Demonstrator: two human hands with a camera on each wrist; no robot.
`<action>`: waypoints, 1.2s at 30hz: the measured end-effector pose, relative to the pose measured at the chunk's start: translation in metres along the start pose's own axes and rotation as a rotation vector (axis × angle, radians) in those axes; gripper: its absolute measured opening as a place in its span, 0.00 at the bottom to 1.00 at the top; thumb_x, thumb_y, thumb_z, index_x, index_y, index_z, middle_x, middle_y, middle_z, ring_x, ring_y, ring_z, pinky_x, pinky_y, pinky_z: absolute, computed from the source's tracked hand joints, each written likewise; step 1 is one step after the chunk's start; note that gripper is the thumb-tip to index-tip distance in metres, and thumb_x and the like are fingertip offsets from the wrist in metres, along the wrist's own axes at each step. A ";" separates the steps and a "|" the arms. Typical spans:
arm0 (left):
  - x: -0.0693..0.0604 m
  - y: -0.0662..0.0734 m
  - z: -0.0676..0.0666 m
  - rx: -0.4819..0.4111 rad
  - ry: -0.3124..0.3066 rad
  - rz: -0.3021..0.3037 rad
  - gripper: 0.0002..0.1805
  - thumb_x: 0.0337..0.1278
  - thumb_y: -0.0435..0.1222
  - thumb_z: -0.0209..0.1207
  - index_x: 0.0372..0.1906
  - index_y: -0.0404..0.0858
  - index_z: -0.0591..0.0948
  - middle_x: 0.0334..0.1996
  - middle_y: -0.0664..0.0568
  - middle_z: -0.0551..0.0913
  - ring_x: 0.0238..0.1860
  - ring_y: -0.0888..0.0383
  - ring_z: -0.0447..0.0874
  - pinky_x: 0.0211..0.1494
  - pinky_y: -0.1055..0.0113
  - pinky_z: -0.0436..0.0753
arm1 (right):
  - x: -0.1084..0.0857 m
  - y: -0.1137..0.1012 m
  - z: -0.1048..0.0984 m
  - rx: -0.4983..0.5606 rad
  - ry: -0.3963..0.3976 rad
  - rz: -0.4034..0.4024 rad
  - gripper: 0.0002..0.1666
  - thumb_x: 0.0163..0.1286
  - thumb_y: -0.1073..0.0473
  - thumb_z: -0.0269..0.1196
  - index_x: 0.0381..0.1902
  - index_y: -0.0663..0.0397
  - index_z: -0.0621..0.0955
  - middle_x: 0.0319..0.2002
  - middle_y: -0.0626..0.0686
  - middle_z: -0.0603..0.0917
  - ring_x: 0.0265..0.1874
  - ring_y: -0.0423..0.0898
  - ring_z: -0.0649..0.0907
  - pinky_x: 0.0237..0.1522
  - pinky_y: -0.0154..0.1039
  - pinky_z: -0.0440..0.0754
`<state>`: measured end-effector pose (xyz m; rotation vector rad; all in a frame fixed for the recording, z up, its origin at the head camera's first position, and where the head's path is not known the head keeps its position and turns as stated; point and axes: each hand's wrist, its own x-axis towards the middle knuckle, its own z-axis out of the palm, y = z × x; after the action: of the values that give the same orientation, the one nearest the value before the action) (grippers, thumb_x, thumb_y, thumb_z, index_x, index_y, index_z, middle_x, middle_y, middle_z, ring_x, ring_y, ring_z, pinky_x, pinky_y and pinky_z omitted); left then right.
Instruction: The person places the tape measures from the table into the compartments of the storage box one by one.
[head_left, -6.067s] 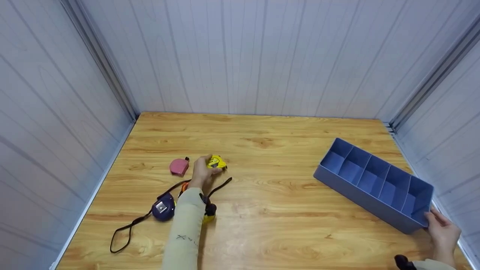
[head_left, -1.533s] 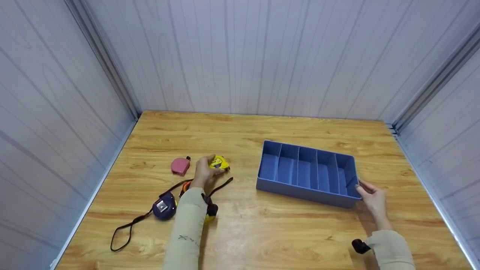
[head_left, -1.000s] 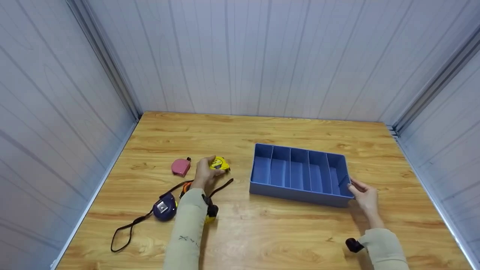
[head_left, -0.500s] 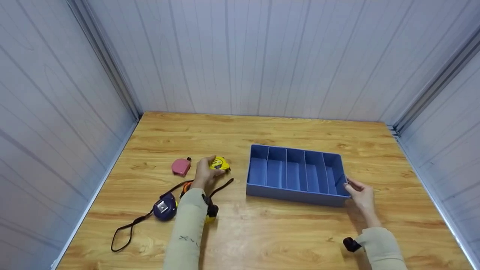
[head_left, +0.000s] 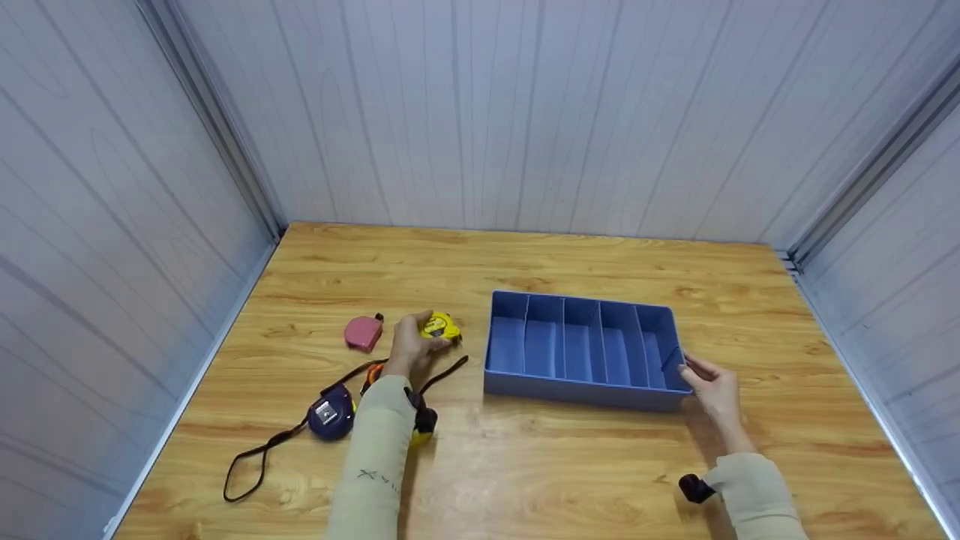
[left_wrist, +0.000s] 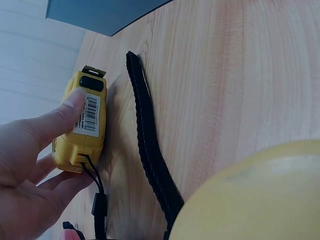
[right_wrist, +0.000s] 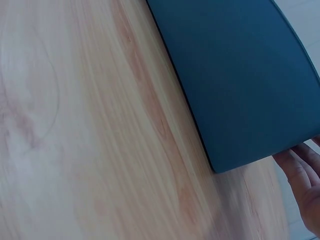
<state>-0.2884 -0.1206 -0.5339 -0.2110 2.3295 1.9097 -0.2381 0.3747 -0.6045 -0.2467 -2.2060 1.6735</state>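
Observation:
My left hand (head_left: pixel 409 345) grips a yellow tape measure (head_left: pixel 441 326) on the table. In the left wrist view its barcode label faces the camera, the thumb presses that side, and a black cord hangs from the case. At the right, my right hand (head_left: pixel 718 394) pinches the right end wall of a blue divided bin (head_left: pixel 585 388), thumb inside the rim. The bin's compartments hold nothing. Its left end stands a short way right of the tape measure. In the right wrist view, the bin's long wall (right_wrist: pixel 240 90) fills the upper right, with the fingers at its end.
Left of my left hand lie a pink tape measure (head_left: pixel 363 333) and a dark blue tape measure (head_left: pixel 330 416) with a looped black strap. My left forearm partly covers an orange item (head_left: pixel 371 376) and another yellow object (head_left: pixel 422 435). Panel walls (head_left: pixel 495 112) border the wooden table.
The bin has slid left across the table with my right hand, from near the right wall, and turned straighter. My left hand stays on the yellow tape measure.

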 end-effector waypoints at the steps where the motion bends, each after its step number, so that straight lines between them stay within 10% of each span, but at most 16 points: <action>1: 0.000 0.000 0.000 -0.021 -0.005 -0.008 0.40 0.37 0.18 0.62 0.62 0.29 0.62 0.58 0.39 0.65 0.54 0.48 0.66 0.52 0.63 0.72 | -0.001 -0.001 0.001 0.008 -0.004 0.006 0.19 0.54 0.66 0.65 0.46 0.64 0.79 0.29 0.31 0.82 0.33 0.29 0.80 0.35 0.22 0.75; 6: -0.002 0.000 0.000 -0.090 -0.021 -0.027 0.41 0.37 0.16 0.61 0.63 0.29 0.60 0.58 0.39 0.64 0.55 0.47 0.65 0.50 0.63 0.74 | -0.004 -0.007 0.004 0.006 -0.002 0.056 0.20 0.54 0.65 0.64 0.47 0.64 0.79 0.29 0.32 0.81 0.33 0.30 0.80 0.35 0.22 0.75; 28: -0.001 0.000 -0.003 0.171 0.015 0.048 0.37 0.36 0.22 0.65 0.59 0.30 0.67 0.56 0.40 0.69 0.55 0.48 0.67 0.55 0.61 0.70 | -0.008 -0.006 0.004 0.056 -0.005 0.046 0.16 0.54 0.65 0.64 0.43 0.56 0.82 0.29 0.35 0.82 0.31 0.30 0.81 0.34 0.22 0.75; 36: 0.002 -0.002 -0.004 0.280 0.033 0.080 0.35 0.38 0.26 0.66 0.58 0.30 0.68 0.54 0.40 0.71 0.53 0.49 0.69 0.53 0.61 0.71 | -0.028 -0.062 0.007 0.036 -0.046 0.091 0.21 0.55 0.67 0.62 0.47 0.71 0.76 0.32 0.40 0.82 0.30 0.28 0.79 0.34 0.21 0.75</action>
<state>-0.2900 -0.1250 -0.5353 -0.1243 2.6285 1.5957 -0.2097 0.3412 -0.5514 -0.3066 -2.2267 1.7819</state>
